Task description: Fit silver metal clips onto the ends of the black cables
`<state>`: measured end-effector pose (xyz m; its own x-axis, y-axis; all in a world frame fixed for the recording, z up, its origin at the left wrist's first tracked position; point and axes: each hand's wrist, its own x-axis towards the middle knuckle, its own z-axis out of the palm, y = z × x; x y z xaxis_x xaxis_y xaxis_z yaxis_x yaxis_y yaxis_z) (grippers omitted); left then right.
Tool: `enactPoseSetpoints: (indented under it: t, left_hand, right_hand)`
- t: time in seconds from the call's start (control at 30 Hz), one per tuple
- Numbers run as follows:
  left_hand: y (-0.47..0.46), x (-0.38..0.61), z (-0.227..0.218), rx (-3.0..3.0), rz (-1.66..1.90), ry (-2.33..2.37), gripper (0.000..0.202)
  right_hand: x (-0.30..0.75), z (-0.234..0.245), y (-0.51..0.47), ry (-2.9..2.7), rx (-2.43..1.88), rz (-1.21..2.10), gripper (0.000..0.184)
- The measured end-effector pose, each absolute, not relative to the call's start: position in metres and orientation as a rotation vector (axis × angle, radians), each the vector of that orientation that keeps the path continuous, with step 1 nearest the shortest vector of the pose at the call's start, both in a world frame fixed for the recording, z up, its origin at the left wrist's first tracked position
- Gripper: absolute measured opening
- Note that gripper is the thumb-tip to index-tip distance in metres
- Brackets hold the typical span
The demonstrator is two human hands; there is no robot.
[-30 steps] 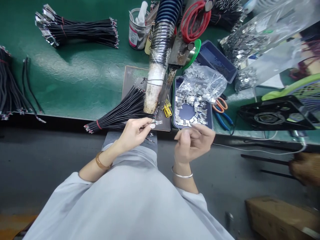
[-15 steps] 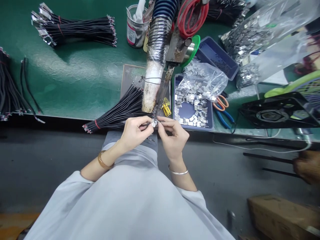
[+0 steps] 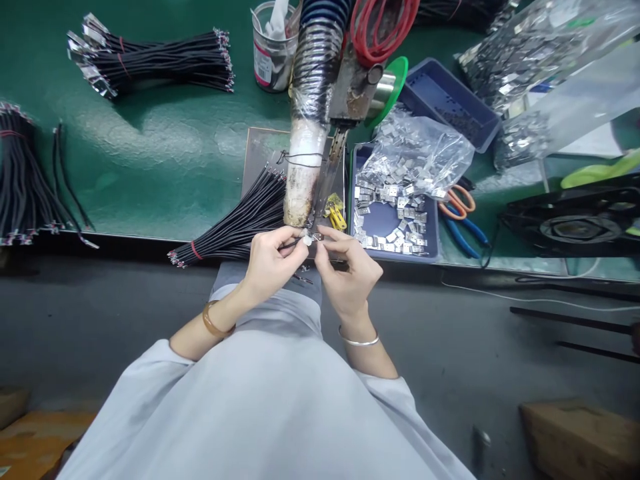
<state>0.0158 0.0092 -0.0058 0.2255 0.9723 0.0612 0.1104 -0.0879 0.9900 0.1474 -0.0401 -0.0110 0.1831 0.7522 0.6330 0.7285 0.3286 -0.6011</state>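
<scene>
At the bench's front edge my left hand [image 3: 270, 263] is closed in a pinch on a short black cable [image 3: 289, 245], a whitish bit showing at its fingertips. Facing it, my right hand [image 3: 351, 272] pinches a small silver metal connector [image 3: 317, 237], and the two sets of fingertips nearly meet. Whether cable and connector touch is too small to tell. Just above the fingers come down a fume hose [image 3: 306, 143] with a stained white end and a soldering iron [image 3: 327, 177]. A bundle of black cables [image 3: 235, 223], tied with a red band, lies beside my left hand.
Right of my hands stands a blue tray [image 3: 433, 230] of metal connectors under a plastic bag [image 3: 425, 150]. Pliers [image 3: 463, 220], another blue tray [image 3: 450, 107] and a black fan [image 3: 570, 223] lie further right. More cable bundles [image 3: 155, 63] rest at left; a yellow clip [image 3: 337, 215] sits near the iron.
The view has shifted slightly, so the bench things at right appear further right. Both hands keep their pinch near the same spot, the fingertips slightly higher in view.
</scene>
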Motion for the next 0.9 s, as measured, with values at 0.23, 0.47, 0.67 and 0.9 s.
enactPoseSetpoints:
  t: [0.23, 0.47, 0.67, 0.9]
  left_hand:
    - [0.0093, 0.0150, -0.0038, 1.444, 1.048, 1.097, 0.019]
    - [0.0084, 0.0130, 0.0012, 1.443, 1.047, 1.054, 0.017]
    - [0.0068, 0.0150, -0.0006, 1.415, 1.054, 1.098, 0.016]
    - [0.0082, 0.0130, 0.0028, 1.434, 1.050, 1.061, 0.020]
  right_hand:
    - [0.1468, -0.0097, -0.0406, -1.533, -1.413, 0.048, 0.011]
    - [0.1462, -0.0054, -0.0436, -1.570, -1.379, 0.013, 0.015]
    - [0.1471, -0.0069, -0.0415, -1.590, -1.421, -0.010, 0.011]
    - [0.1466, -0.0027, -0.0414, -1.627, -1.366, -0.076, 0.016]
